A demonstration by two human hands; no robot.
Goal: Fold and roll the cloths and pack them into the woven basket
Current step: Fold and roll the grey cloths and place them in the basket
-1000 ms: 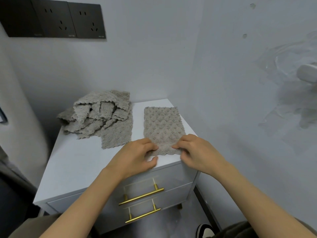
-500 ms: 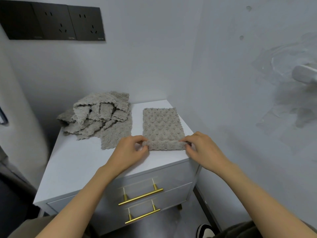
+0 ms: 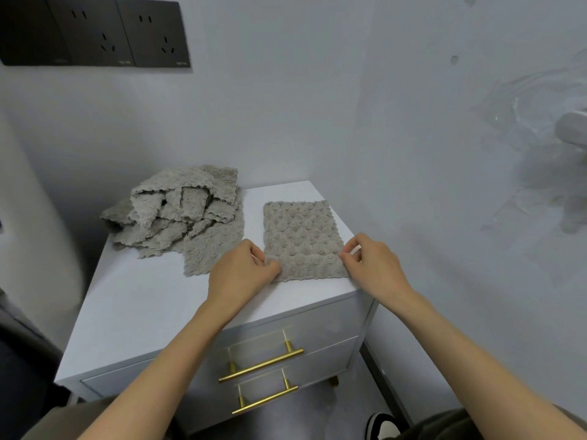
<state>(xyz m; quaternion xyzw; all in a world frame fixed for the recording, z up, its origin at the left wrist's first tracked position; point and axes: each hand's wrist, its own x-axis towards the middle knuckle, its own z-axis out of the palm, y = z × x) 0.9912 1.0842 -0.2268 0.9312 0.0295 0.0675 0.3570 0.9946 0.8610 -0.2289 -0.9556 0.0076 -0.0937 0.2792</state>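
Pale grey walls (image 3: 286,106) meet in a corner behind a white cabinet (image 3: 136,306), and we look down on its flat top from above. A black socket panel (image 3: 95,30) is fixed high on the left part of the wall.

On the far left of the cabinet top we see a loose pile of grey cloths (image 3: 178,214), crumpled and overlapping, with one flat corner reaching toward the near edge. Just to the right of that pile, apart from it by a narrow strip of white surface, lies a single folded cloth (image 3: 301,236). It is a bumpy grey rectangle lying flat near the cabinet's right edge, its long sides running away from us. Its near end looks turned up into a low ridge across its width.

Our hands sit at the two ends of that ridge, with the cloth between them. Our left hand (image 3: 241,271) rests on the cabinet top at the cloth's near left corner, fingers curled in and gripping the fabric there. Our right hand (image 3: 371,265) is at the near right side, thumb and forefinger pinching the cloth's edge while the other fingers curl loosely behind. Both forearms reach in from the bottom of the view.

Below the top, the cabinet front has two drawers, each with a brass bar handle: the upper handle (image 3: 260,365) and the lower handle (image 3: 265,400). A dark shoe with a white sole (image 3: 382,425) shows on the floor at the bottom right.
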